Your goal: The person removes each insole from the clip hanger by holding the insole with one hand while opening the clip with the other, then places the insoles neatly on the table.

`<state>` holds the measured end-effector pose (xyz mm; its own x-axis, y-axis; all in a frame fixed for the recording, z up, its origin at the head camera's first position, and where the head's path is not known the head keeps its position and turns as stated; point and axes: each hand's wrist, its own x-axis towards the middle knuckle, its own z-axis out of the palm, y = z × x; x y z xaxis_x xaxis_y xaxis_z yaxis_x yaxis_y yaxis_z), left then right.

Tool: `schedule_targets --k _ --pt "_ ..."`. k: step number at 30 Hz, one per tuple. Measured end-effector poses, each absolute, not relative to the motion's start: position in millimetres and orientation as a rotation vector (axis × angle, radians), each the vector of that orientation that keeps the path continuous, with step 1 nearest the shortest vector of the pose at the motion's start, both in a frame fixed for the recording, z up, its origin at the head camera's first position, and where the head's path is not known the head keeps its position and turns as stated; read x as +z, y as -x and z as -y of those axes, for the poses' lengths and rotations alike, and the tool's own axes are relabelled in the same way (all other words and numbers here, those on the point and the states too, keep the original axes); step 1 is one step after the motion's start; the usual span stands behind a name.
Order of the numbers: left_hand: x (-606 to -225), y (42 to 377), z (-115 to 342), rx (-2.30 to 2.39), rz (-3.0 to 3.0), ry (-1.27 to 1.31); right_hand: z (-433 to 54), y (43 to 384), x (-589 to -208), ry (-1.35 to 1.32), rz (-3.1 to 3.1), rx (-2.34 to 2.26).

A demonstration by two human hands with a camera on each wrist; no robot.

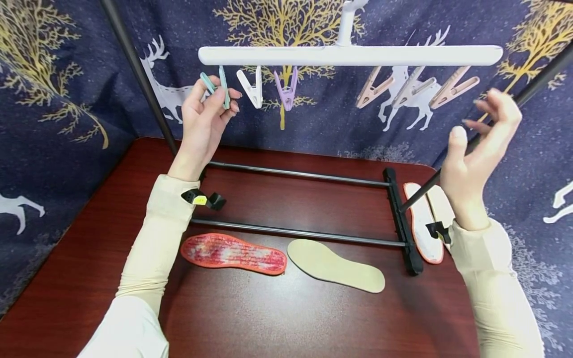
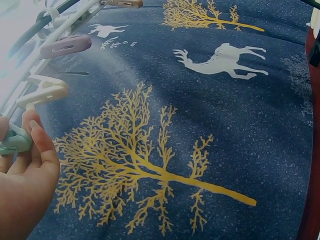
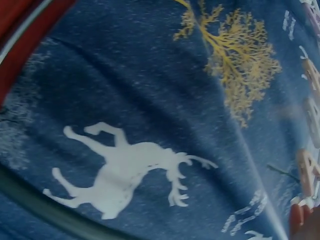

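Note:
In the head view my left hand [image 1: 206, 112] pinches a teal clothespin [image 1: 225, 89] between thumb and fingers at the left end of a white hanger bar [image 1: 286, 55]. In the left wrist view the teal clothespin [image 2: 17, 140] shows between the fingertips. Beside it hang a white clothespin [image 1: 253, 89] and a purple clothespin [image 1: 287, 90]. On the bar's right half hang a beige clothespin [image 1: 372, 89], a greyish one and a pinkish one [image 1: 449, 90]. My right hand [image 1: 481, 149] is raised right of these, fingers loosely bent, holding nothing.
A black-and-silver rack frame [image 1: 286, 231] stands on the dark red table [image 1: 268, 318]. A red patterned insole [image 1: 233, 253] and a beige insole [image 1: 335, 266] lie in front. White [image 1: 423, 223] and cream insoles [image 1: 440, 204] lie right of the frame. A blue printed cloth [image 1: 313, 124] hangs behind.

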<state>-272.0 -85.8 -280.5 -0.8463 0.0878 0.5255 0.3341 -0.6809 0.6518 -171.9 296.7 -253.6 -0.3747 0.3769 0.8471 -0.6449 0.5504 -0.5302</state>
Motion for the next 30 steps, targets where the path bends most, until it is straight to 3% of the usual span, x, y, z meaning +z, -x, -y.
schedule_targets --k 9,30 --pt "-273 270 89 -2.692 1.132 0.791 -287 178 -234 -0.315 1.754 1.159" --pt "-266 272 88 -2.479 1.191 0.884 -281 176 -231 -0.344 1.832 1.208"
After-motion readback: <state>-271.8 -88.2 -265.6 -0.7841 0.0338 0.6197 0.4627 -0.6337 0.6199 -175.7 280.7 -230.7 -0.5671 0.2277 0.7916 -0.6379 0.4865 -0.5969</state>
